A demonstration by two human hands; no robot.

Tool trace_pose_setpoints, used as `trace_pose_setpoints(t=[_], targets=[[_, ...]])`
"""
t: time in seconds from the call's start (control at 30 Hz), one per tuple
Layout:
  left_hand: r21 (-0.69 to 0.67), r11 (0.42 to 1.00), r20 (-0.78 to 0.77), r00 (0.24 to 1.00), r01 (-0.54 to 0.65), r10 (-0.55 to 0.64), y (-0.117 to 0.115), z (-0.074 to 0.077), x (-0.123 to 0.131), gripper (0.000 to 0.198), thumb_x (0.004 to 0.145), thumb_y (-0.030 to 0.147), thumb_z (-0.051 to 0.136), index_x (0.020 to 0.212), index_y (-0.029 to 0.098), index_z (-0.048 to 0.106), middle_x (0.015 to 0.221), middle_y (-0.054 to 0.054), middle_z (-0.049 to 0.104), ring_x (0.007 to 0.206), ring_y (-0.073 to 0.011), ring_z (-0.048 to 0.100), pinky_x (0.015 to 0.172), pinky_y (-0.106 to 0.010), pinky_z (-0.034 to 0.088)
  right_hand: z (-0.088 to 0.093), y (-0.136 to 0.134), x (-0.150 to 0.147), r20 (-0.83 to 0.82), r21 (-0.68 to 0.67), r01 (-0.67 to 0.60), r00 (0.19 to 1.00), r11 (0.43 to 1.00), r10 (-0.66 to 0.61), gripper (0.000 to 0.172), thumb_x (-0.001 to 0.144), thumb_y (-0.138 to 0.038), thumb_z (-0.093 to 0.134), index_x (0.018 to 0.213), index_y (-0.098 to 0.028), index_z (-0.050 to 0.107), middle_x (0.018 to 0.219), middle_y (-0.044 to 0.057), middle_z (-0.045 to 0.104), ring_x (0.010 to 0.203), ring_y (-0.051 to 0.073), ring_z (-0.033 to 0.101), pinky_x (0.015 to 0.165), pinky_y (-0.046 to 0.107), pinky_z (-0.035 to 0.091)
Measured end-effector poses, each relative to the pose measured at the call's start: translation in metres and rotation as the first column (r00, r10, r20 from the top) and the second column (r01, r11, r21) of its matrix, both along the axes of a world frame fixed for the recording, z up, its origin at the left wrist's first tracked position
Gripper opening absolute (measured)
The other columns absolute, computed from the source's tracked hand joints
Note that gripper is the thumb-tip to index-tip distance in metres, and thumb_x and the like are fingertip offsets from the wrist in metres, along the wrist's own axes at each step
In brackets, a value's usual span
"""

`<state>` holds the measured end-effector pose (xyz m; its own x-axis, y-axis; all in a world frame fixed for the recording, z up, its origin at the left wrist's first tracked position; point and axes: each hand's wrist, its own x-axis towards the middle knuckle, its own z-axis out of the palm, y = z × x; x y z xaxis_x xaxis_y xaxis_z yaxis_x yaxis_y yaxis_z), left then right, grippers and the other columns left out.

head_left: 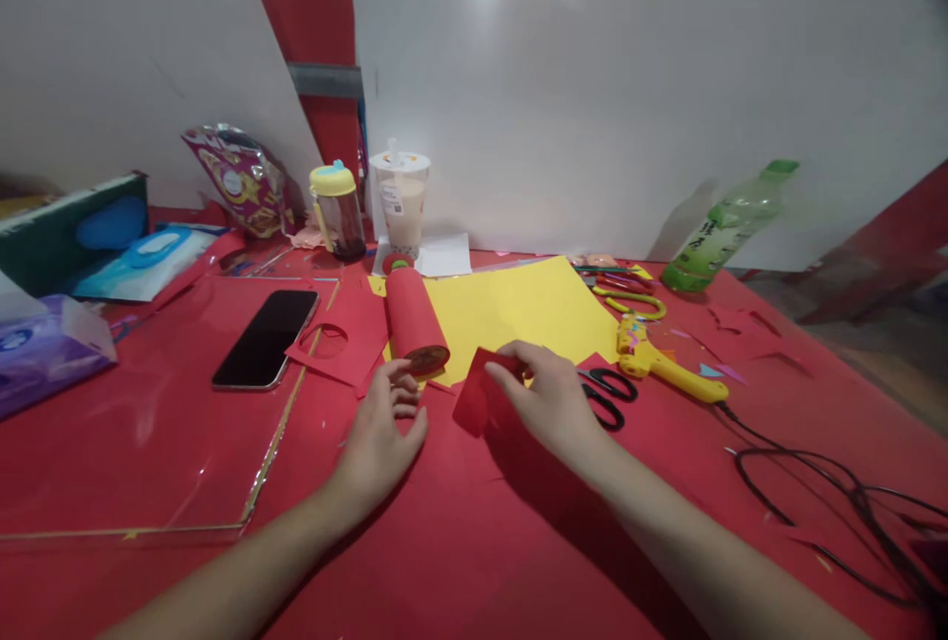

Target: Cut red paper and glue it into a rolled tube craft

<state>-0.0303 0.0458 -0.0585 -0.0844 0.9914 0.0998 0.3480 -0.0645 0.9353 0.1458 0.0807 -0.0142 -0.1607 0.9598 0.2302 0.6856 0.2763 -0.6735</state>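
Between the thumb and fingers of my right hand (552,403) is a small piece of red paper (478,398), held slightly above the table. My left hand (389,423) rests at the table with fingers loosely curled and apart, holding nothing I can see. Just beyond its fingertips lies a roll covered in red paper (416,319), its open-looking brown end facing me; whether the fingers touch it I cannot tell. Under the roll spreads a sheet of yellow paper (518,309). Left of the roll is red paper with a round hole cut in it (355,334).
Black-handled scissors (611,393) and a yellow glue gun (671,371) with a black cord (800,457) lie to the right. A phone (267,339) is at left. Behind stand a drink cup (401,205), a yellow-lidded bottle (341,210) and a tilted green bottle (726,230).
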Motion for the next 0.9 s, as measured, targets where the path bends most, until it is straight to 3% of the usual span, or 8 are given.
trace_pose_setpoints(t=[0.1, 0.23, 0.37, 0.43, 0.5, 0.63, 0.73, 0.9], targets=[[0.157, 0.987, -0.210, 0.978, 0.039, -0.005, -0.006, 0.003, 0.000, 0.030, 0.072, 0.015, 0.047, 0.102, 0.019, 0.041, 0.100, -0.008, 0.047, 0.092, -0.0181, 0.052, 0.079, -0.036, 0.046, 0.007, 0.001, 0.003, -0.137, -0.054, 0.058, 0.988, 0.997, -0.065, 0.012, 0.073, -0.029, 0.051, 0.066, -0.020, 0.049, 0.058, -0.002, 0.052, 0.054, 0.012, 0.047, 0.053, 0.025, 0.036], [0.278, 0.941, -0.367, 0.927, 0.191, -0.079, -0.018, 0.009, 0.002, 0.024, 0.075, 0.021, 0.048, 0.099, 0.020, 0.049, 0.102, -0.010, 0.052, 0.100, -0.0229, 0.050, 0.088, -0.042, 0.041, 0.004, -0.005, -0.004, -0.352, -0.238, -0.046, 0.935, 0.970, -0.042, 0.017, 0.068, -0.027, 0.055, 0.061, -0.020, 0.040, 0.053, -0.006, 0.042, 0.048, 0.009, 0.041, 0.048, 0.022, 0.033], [0.122, 0.971, -0.203, 0.963, 0.206, -0.178, -0.025, 0.011, 0.008, 0.036, 0.077, 0.026, 0.048, 0.112, 0.020, 0.043, 0.116, -0.011, 0.052, 0.108, -0.0215, 0.049, 0.091, -0.038, 0.040, -0.001, -0.012, -0.013, -0.434, -0.403, -0.286, 0.896, 0.869, 0.093, 0.018, 0.064, -0.026, 0.059, 0.063, -0.019, 0.042, 0.050, -0.008, 0.038, 0.045, 0.007, 0.038, 0.045, 0.020, 0.031], [0.043, 0.987, -0.063, 0.986, 0.156, -0.153, -0.023, 0.010, 0.009, 0.033, 0.078, 0.027, 0.047, 0.109, 0.019, 0.043, 0.107, -0.009, 0.057, 0.099, -0.0188, 0.054, 0.085, -0.034, 0.043, -0.003, -0.013, -0.015, -0.406, -0.416, -0.323, 0.902, 0.850, 0.144, 0.016, 0.064, -0.025, 0.060, 0.064, -0.018, 0.045, 0.051, -0.008, 0.039, 0.045, 0.006, 0.037, 0.044, 0.019, 0.030], [-0.036, 0.992, 0.051, 0.992, 0.119, -0.118, -0.019, 0.010, 0.009, 0.022, 0.077, 0.028, 0.047, 0.096, 0.018, 0.047, 0.085, -0.005, 0.061, 0.079, -0.0155, 0.059, 0.072, -0.028, 0.047, -0.006, -0.014, -0.015, -0.387, -0.411, -0.321, 0.909, 0.853, 0.156, 0.014, 0.066, -0.025, 0.059, 0.066, -0.018, 0.047, 0.051, -0.008, 0.041, 0.045, 0.007, 0.039, 0.045, 0.020, 0.032], [-0.173, 0.981, 0.188, 0.981, 0.087, -0.054, -0.012, 0.013, 0.006, 0.015, 0.073, 0.033, 0.050, 0.073, 0.018, 0.048, 0.056, 0.005, 0.051, 0.051, -0.0098, 0.050, 0.051, -0.021, 0.040, -0.013, -0.015, -0.015, -0.398, -0.294, -0.315, 0.899, 0.902, 0.184, 0.006, 0.070, -0.022, 0.055, 0.071, -0.019, 0.050, 0.061, -0.004, 0.051, 0.054, 0.009, 0.048, 0.053, 0.022, 0.039], [-0.213, 0.968, 0.281, 0.957, 0.132, -0.069, -0.011, 0.015, 0.006, 0.018, 0.070, 0.035, 0.053, 0.075, 0.018, 0.048, 0.053, 0.006, 0.051, 0.050, -0.0095, 0.050, 0.051, -0.021, 0.040, -0.017, -0.016, -0.015, -0.410, -0.226, -0.314, 0.889, 0.922, 0.203, 0.004, 0.073, -0.022, 0.052, 0.073, -0.018, 0.053, 0.068, -0.001, 0.057, 0.062, 0.010, 0.051, 0.059, 0.023, 0.042], [-0.138, 0.981, 0.272, 0.957, 0.138, -0.097, -0.010, 0.013, 0.006, 0.012, 0.071, 0.028, 0.053, 0.077, 0.018, 0.052, 0.066, 0.001, 0.059, 0.062, -0.0119, 0.057, 0.058, -0.022, 0.044, -0.021, -0.019, -0.017, -0.470, -0.267, -0.359, 0.859, 0.894, 0.205, 0.011, 0.076, -0.026, 0.050, 0.079, -0.018, 0.057, 0.069, 0.000, 0.058, 0.056, 0.009, 0.050, 0.054, 0.023, 0.042]])
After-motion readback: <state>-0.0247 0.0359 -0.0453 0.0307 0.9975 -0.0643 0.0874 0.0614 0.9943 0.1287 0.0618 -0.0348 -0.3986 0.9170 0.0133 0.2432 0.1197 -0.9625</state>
